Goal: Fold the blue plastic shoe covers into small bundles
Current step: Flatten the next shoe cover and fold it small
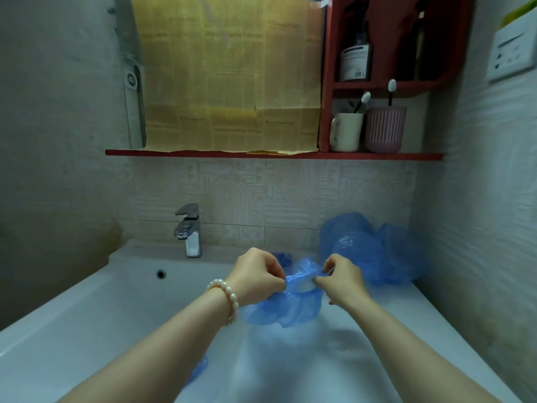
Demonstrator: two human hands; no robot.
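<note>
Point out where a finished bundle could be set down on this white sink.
Free: the white sink ledge left of the chrome tap, and the right rim nearer the camera. Crowded: the back right corner, filled by the loose blue plastic shoe covers, and around the small blue bundle.

Person, head view: two forearms, both bare, no sleeves in view. Left hand (pixel 258 276): no rings visible. Left wrist: one bracelet (pixel 225 298) of round, cream-white pearl-like beads, single strand. Right hand (pixel 341 279) and wrist: nothing worn that shows.
</note>
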